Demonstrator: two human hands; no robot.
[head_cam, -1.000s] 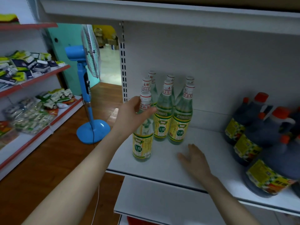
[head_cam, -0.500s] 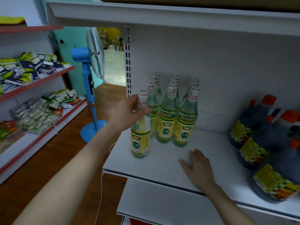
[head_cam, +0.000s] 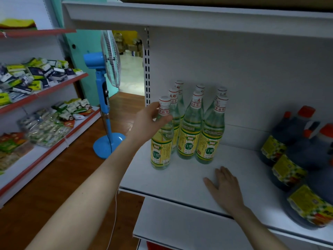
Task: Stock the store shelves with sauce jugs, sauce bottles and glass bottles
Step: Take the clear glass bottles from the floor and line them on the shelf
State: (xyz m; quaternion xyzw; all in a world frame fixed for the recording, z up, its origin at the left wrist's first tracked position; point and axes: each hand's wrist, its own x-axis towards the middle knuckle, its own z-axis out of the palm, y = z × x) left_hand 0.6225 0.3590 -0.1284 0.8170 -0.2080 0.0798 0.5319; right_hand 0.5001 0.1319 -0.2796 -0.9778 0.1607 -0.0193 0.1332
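Note:
Several clear glass bottles with yellow-green labels and white caps stand in rows at the left of a white shelf (head_cam: 180, 184). My left hand (head_cam: 149, 121) grips the neck of the front-left glass bottle (head_cam: 161, 150), which stands upright on the shelf ahead of the others (head_cam: 210, 138). My right hand (head_cam: 225, 188) rests flat, palm down, on the bare shelf board in front of the bottles. Dark sauce jugs (head_cam: 295, 159) with orange caps and yellow labels crowd the right end of the shelf.
A blue standing fan (head_cam: 106, 98) is on the wooden floor to the left of the shelf unit. Red-edged shelves (head_cam: 45, 91) with packaged goods line the left wall. Another shelf board (head_cam: 180, 17) hangs overhead, and a lower white shelf (head_cam: 180, 224) juts out below.
My left hand has kept its hold on the front-left bottle's neck, now set a little further left of the group. My right hand stays flat on the shelf. The camera shifted slightly.

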